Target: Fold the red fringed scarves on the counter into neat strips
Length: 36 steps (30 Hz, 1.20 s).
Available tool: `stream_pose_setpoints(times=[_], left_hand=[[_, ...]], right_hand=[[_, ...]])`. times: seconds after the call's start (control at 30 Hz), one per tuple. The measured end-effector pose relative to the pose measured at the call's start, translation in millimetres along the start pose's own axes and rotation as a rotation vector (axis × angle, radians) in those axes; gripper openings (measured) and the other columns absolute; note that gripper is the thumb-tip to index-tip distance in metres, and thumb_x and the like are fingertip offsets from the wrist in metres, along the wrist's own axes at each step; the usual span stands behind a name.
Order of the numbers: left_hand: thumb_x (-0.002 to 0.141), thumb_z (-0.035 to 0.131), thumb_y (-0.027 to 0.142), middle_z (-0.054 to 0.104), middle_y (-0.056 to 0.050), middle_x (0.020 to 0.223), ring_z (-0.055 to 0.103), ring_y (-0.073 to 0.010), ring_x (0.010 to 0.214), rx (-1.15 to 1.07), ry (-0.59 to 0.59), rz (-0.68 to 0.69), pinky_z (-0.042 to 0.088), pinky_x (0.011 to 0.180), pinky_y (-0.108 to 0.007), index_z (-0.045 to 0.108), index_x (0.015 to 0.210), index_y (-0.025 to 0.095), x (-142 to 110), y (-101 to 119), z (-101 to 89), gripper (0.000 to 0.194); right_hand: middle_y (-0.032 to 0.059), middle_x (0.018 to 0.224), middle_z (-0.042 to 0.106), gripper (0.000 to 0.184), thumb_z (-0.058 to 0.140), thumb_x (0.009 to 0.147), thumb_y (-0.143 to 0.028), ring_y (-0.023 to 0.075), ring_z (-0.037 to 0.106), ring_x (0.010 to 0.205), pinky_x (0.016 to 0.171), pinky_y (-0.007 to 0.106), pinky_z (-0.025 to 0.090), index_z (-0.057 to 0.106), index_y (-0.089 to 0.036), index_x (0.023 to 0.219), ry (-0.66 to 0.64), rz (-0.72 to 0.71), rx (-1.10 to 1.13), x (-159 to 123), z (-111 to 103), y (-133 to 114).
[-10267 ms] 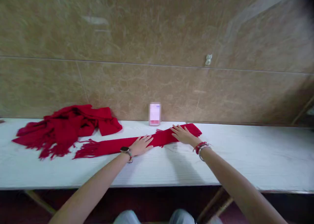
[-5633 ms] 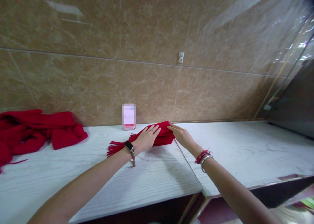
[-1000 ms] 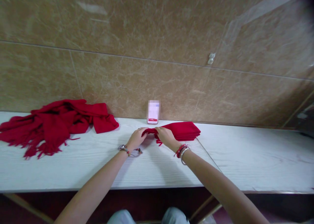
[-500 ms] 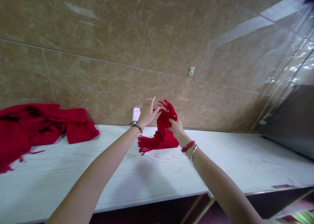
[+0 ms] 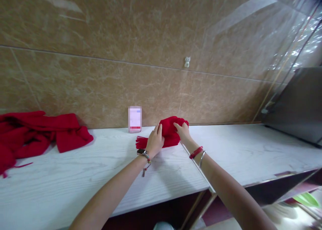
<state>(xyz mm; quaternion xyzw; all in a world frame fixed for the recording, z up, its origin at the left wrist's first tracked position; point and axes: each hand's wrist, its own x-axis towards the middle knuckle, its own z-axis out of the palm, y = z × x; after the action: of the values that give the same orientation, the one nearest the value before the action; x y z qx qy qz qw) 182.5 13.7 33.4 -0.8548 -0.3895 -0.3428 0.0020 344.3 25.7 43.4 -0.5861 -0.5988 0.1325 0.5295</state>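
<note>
Both hands (image 5: 155, 142) (image 5: 183, 132) closed on a matte red scarf (image 5: 169, 127) — thickly folded, with stringy fringe (image 5: 141, 142) — over white wood-grained tabletop (image 5: 100, 169)

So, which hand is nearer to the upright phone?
Left. The left hand is to the right of the phone and lower in the view, touching the folded red scarf; the right hand, also touching that scarf, is farther right.

Cloth heap (image 5: 67, 136) lies left, scarf (image 5: 169, 126) right — phone (image 5: 135, 119) between.
</note>
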Motion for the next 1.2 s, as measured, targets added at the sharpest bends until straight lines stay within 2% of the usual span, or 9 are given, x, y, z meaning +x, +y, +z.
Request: stream_pose_setpoints(times=[0.13, 0.23, 0.4, 0.5, 0.63, 0.77, 0.87, 0.97, 1.2], left_hand=[[0.078, 0.037, 0.009, 0.028, -0.017, 0.142, 0.026, -0.025, 0.13, 0.071, -0.1, 0.049, 0.027, 0.104, -0.042, 0.03, 0.134, 0.008, -4, 1, 1.9, 0.056], [0.081, 0.038, 0.016, 0.035, -0.019, 0.138, 0.029, -0.0283, 0.129, 0.157, -0.203, -0.016, 0.026, 0.103, -0.046, 0.038, 0.129, 0.008, -7, 2, 3.2, 0.049], [0.08, 0.041, 0.023, 0.031, -0.025, 0.138, 0.026, -0.034, 0.129, 0.19, -0.246, -0.084, 0.024, 0.1, -0.053, 0.037, 0.128, 0.006, -5, 0, -0.6, 0.051], [0.078, 0.045, 0.03, 0.023, -0.027, 0.141, 0.017, -0.0361, 0.132, 0.158, -0.338, -0.094, 0.02, 0.099, -0.058, 0.031, 0.131, 0.005, 0, -2, -6.3, 0.06], [0.074, 0.051, 0.037, 0.011, -0.025, 0.144, 0.006, -0.0345, 0.134, 0.11, -0.399, -0.023, 0.015, 0.102, -0.056, 0.026, 0.133, 0.004, 15, 0, -10.7, 0.072], [0.077, 0.049, 0.039, 0.011, -0.022, 0.145, 0.006, -0.0312, 0.134, 0.052, -0.419, 0.089, 0.017, 0.104, -0.05, 0.025, 0.134, 0.008, 28, -5, -1.1, 0.069], [0.078, 0.049, 0.045, 0.017, -0.022, 0.144, 0.012, -0.0298, 0.134, 0.052, -0.484, 0.11, 0.018, 0.104, -0.047, 0.026, 0.135, 0.008, 28, -19, 10.9, 0.071], [0.083, 0.043, 0.048, 0.019, -0.02, 0.144, 0.014, -0.0282, 0.134, 0.031, -0.485, 0.133, 0.02, 0.104, -0.045, 0.027, 0.135, 0.009, 23, -31, 16.7, 0.067], [0.09, 0.036, 0.039, 0.025, -0.017, 0.143, 0.021, -0.0278, 0.132, 0.014, -0.426, 0.159, 0.021, 0.104, -0.045, 0.031, 0.135, 0.014, 21, -31, 7.8, 0.052]], right_hand=[[0.0097, 0.085, 0.067, 0.031, 0.043, 0.075, -0.03, 0.0224, 0.062, 0.081, 0.066, 0.031, 0.049, 0.06, -0.014, 0.094, 0.187, 0.173, -0.253, -1, -11, 5], [0.0107, 0.083, 0.068, 0.028, 0.044, 0.074, -0.03, 0.0219, 0.063, 0.076, 0.062, 0.03, 0.048, 0.064, -0.013, 0.086, 0.097, 0.284, -0.48, -9, -20, 9], [0.0106, 0.065, 0.067, 0.027, 0.052, 0.074, -0.036, 0.0223, 0.064, 0.068, 0.058, 0.028, 0.046, 0.066, -0.014, 0.067, -0.053, 0.27, -0.59, -15, -41, 7], [0.015, 0.068, 0.067, 0.03, 0.054, 0.075, -0.04, 0.0247, 0.065, 0.072, 0.06, 0.029, 0.046, 0.067, -0.014, 0.067, -0.062, 0.253, -0.809, -13, -55, -11], [0.0181, 0.089, 0.067, 0.028, 0.043, 0.085, -0.028, 0.0245, 0.064, 0.084, 0.07, 0.032, 0.047, 0.066, -0.013, 0.091, -0.036, 0.04, -1.014, -7, -54, -39], [0.015, 0.125, 0.052, 0.035, 0.041, 0.088, -0.028, 0.022, 0.046, 0.116, 0.095, 0.037, 0.037, 0.052, -0.016, 0.12, -0.339, -0.332, -0.899, -2, -32, -31], [0.0136, 0.136, 0.04, 0.043, 0.039, 0.09, -0.033, 0.0229, 0.032, 0.127, 0.101, 0.043, 0.031, 0.043, -0.017, 0.129, -0.523, -0.35, -0.859, -2, -21, -5], [0.0138, 0.139, 0.036, 0.046, 0.039, 0.089, -0.034, 0.0233, 0.03, 0.129, 0.101, 0.043, 0.032, 0.039, -0.016, 0.132, -0.568, -0.379, -0.806, -3, -28, 12], [0.0121, 0.121, 0.056, 0.034, 0.047, 0.084, -0.017, 0.0206, 0.051, 0.111, 0.095, 0.034, 0.039, 0.056, -0.015, 0.117, -0.563, -0.526, -0.836, -6, -65, -10]])
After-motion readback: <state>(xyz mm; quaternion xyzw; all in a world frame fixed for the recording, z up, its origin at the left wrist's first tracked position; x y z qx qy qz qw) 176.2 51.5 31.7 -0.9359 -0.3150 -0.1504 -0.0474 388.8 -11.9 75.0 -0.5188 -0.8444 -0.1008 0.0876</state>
